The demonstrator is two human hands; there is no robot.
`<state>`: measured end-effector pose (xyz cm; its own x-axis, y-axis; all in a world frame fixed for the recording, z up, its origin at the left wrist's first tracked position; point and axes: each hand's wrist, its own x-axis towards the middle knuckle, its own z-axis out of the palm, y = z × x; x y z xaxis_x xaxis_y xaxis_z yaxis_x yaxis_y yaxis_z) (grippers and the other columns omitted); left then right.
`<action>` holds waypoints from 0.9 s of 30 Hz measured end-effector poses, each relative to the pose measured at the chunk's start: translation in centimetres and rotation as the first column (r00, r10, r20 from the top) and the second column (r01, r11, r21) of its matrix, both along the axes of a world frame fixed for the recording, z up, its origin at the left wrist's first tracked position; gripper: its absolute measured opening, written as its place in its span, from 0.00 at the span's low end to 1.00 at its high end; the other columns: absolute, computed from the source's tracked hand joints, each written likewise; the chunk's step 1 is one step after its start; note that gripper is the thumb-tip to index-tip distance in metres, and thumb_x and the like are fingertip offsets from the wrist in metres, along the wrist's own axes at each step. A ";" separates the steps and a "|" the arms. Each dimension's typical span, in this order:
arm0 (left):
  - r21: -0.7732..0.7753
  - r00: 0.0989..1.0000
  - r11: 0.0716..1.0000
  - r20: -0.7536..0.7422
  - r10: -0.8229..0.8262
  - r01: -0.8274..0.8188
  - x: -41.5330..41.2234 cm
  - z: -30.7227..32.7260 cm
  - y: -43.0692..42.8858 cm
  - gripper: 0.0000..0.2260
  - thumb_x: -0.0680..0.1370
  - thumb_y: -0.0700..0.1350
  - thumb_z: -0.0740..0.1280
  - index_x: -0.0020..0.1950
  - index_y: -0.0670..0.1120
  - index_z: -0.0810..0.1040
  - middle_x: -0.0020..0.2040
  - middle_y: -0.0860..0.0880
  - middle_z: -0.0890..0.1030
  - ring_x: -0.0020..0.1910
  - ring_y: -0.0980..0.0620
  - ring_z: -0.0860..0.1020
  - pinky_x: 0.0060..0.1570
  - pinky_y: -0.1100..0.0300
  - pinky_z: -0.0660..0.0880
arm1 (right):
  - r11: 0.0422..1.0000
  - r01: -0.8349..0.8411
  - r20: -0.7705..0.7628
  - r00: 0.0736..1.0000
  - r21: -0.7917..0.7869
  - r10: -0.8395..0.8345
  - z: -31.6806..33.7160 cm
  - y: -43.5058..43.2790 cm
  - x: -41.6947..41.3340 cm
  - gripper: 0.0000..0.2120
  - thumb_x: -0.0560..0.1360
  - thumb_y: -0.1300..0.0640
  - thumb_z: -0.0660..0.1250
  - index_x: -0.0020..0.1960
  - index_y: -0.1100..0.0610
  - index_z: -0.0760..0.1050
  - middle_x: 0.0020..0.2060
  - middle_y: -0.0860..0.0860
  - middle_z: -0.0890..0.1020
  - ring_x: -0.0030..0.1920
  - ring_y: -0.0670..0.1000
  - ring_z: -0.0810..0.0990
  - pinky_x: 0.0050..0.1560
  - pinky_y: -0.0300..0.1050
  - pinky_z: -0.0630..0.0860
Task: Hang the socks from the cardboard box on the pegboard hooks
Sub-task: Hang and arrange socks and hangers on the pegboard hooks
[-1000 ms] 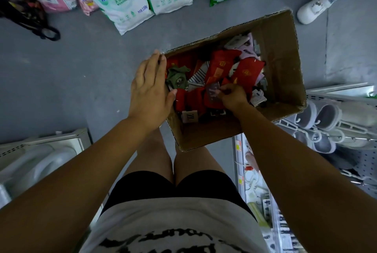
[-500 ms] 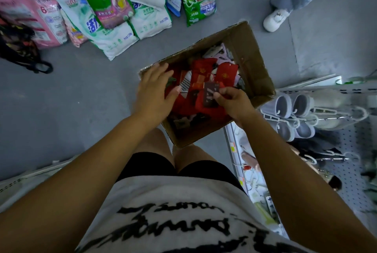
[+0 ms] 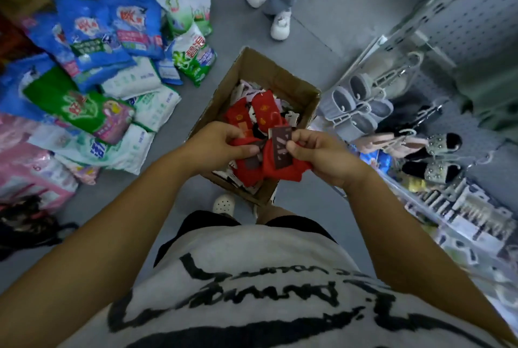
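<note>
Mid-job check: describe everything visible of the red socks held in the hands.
The red socks are a bunched bundle of bright red, soft-looking knit, with a dark brown card label bearing pale markings on top. They are held above the near end of the cardboard box. The left hand grips the bundle's left part; the right hand pinches the label's edge and the fabric beneath. The number of socks cannot be told.

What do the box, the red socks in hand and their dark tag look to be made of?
The box looks like matte brown corrugated cardboard: plain brown walls, bent flaps. The socks look like soft red knit fabric, fibre unclear: they bunch and fold where gripped. The tag seems stiff printed card, flat with sharp corners.
</note>
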<state>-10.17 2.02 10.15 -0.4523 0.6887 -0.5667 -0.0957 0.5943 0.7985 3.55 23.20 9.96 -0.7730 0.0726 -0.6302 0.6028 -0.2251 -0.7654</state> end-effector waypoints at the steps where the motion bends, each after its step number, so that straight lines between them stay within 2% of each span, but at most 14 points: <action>1: 0.002 1.000 1.000 -0.015 -0.012 0.012 0.1 0.3 0.0 0.11 0.76 0.50 0.75 0.47 0.42 0.84 0.46 0.44 0.87 0.48 0.46 0.85 0.55 0.45 0.81 | 0.998 0.058 -0.004 0.998 -0.005 -0.058 0.1 -0.7 0.8 0.09 0.75 0.58 0.68 0.52 0.63 0.78 0.49 0.59 0.82 0.53 0.57 0.80 0.63 0.54 0.75; 4: 0.007 0.994 0.998 -0.093 -0.058 0.059 0.6 0.7 0.1 0.10 0.78 0.49 0.73 0.45 0.42 0.83 0.45 0.44 0.86 0.47 0.46 0.85 0.51 0.48 0.82 | 0.958 0.288 -0.008 0.958 0.013 -0.287 0.0 -2.2 3.2 0.03 0.80 0.64 0.65 0.48 0.60 0.78 0.43 0.54 0.84 0.45 0.51 0.82 0.52 0.47 0.79; 6: 0.036 0.992 0.999 -0.122 -0.036 0.040 0.9 0.8 0.2 0.09 0.79 0.51 0.72 0.42 0.49 0.82 0.42 0.48 0.86 0.42 0.54 0.84 0.43 0.56 0.79 | 0.900 0.431 -0.019 0.902 0.060 -0.431 0.3 -2.7 4.9 0.08 0.80 0.65 0.64 0.43 0.57 0.76 0.38 0.51 0.84 0.39 0.48 0.82 0.43 0.41 0.79; 8: 0.085 0.992 0.996 -0.121 -0.016 0.027 1.3 1.0 0.7 0.08 0.80 0.54 0.70 0.42 0.56 0.81 0.44 0.54 0.87 0.41 0.60 0.84 0.43 0.60 0.76 | 0.831 0.540 -0.036 0.840 0.132 -0.541 1.0 -2.8 7.0 0.10 0.81 0.65 0.65 0.41 0.57 0.74 0.36 0.51 0.82 0.35 0.45 0.79 0.37 0.39 0.76; 10: 0.123 0.992 0.992 -0.123 -0.026 0.041 1.9 1.3 1.7 0.06 0.82 0.55 0.67 0.45 0.63 0.81 0.46 0.59 0.86 0.45 0.61 0.84 0.48 0.58 0.77 | 0.775 0.598 -0.067 0.798 0.201 -0.599 1.7 -2.8 9.3 0.09 0.81 0.64 0.65 0.42 0.57 0.75 0.37 0.50 0.82 0.33 0.43 0.79 0.37 0.38 0.75; 12: 0.149 0.990 0.986 -0.133 -0.050 0.070 2.8 1.6 3.2 0.05 0.82 0.57 0.65 0.50 0.65 0.80 0.48 0.61 0.86 0.47 0.61 0.84 0.53 0.55 0.78 | 0.718 0.640 -0.097 0.761 0.274 -0.641 2.4 -2.7 11.7 0.07 0.80 0.63 0.67 0.43 0.57 0.76 0.48 0.50 0.84 0.44 0.41 0.80 0.46 0.40 0.77; 14: 0.183 0.985 0.977 -0.152 -0.082 0.110 4.2 2.1 5.1 0.06 0.82 0.58 0.64 0.56 0.62 0.80 0.50 0.59 0.86 0.51 0.58 0.84 0.56 0.52 0.79 | 0.623 0.695 -0.160 0.703 0.360 -0.692 3.1 -2.8 14.1 0.09 0.80 0.62 0.68 0.41 0.55 0.74 0.59 0.46 0.79 0.55 0.40 0.76 0.53 0.39 0.77; 16: 0.236 0.983 0.961 -0.150 -0.108 0.141 6.1 2.8 7.2 0.08 0.82 0.56 0.64 0.57 0.57 0.80 0.50 0.58 0.86 0.51 0.58 0.83 0.54 0.56 0.78 | 0.524 0.752 -0.242 0.638 0.401 -0.731 3.8 -2.9 16.5 0.08 0.81 0.63 0.66 0.43 0.57 0.73 0.50 0.47 0.81 0.49 0.44 0.77 0.52 0.41 0.74; 18: 0.280 0.980 0.946 -0.157 -0.122 0.162 8.6 3.7 9.2 0.06 0.83 0.54 0.65 0.52 0.54 0.80 0.46 0.59 0.86 0.46 0.63 0.83 0.47 0.64 0.77 | 0.456 0.801 -0.279 0.574 0.389 -0.770 4.5 -3.0 19.0 0.07 0.82 0.62 0.63 0.46 0.57 0.72 0.41 0.51 0.82 0.41 0.46 0.77 0.44 0.41 0.73; 21: 0.347 0.985 0.923 -0.092 -0.146 0.169 12.6 5.2 11.8 0.04 0.83 0.48 0.65 0.53 0.51 0.80 0.43 0.58 0.87 0.42 0.63 0.84 0.40 0.70 0.77 | 0.353 0.837 -0.310 0.497 0.419 -0.810 5.7 -2.7 22.9 0.08 0.83 0.59 0.63 0.45 0.53 0.70 0.35 0.49 0.81 0.36 0.47 0.76 0.38 0.40 0.70; 23: 0.376 0.984 0.909 -0.055 -0.170 0.178 15.4 6.1 13.5 0.04 0.83 0.47 0.65 0.55 0.50 0.80 0.46 0.54 0.87 0.46 0.59 0.85 0.43 0.66 0.79 | 0.321 0.852 -0.333 0.469 0.413 -0.818 6.6 -2.2 25.7 0.09 0.83 0.58 0.62 0.45 0.51 0.70 0.32 0.48 0.82 0.33 0.46 0.77 0.35 0.38 0.71; 24: 0.387 0.982 0.903 -0.043 -0.185 0.187 16.9 6.4 14.5 0.05 0.83 0.47 0.65 0.55 0.50 0.80 0.49 0.52 0.87 0.48 0.56 0.85 0.47 0.62 0.81 | 0.313 0.861 -0.343 0.458 0.402 -0.820 7.0 -1.9 27.2 0.08 0.83 0.58 0.62 0.45 0.52 0.70 0.33 0.52 0.83 0.34 0.50 0.78 0.37 0.40 0.72; 26: 0.409 0.975 0.887 -0.033 -0.220 0.214 20.1 6.9 16.4 0.05 0.84 0.47 0.65 0.56 0.50 0.80 0.53 0.47 0.86 0.52 0.52 0.84 0.54 0.55 0.81 | 0.297 0.874 -0.359 0.438 0.385 -0.824 7.5 -1.1 30.5 0.05 0.84 0.58 0.62 0.49 0.56 0.71 0.38 0.62 0.83 0.38 0.59 0.79 0.40 0.51 0.74; 27: 0.420 0.971 0.879 -0.027 -0.236 0.225 21.8 7.1 17.4 0.05 0.84 0.47 0.65 0.57 0.50 0.80 0.53 0.46 0.86 0.51 0.51 0.84 0.54 0.54 0.81 | 0.288 0.879 -0.366 0.429 0.381 -0.826 7.7 -0.7 32.3 0.04 0.84 0.57 0.62 0.50 0.56 0.71 0.39 0.63 0.83 0.38 0.61 0.79 0.40 0.54 0.74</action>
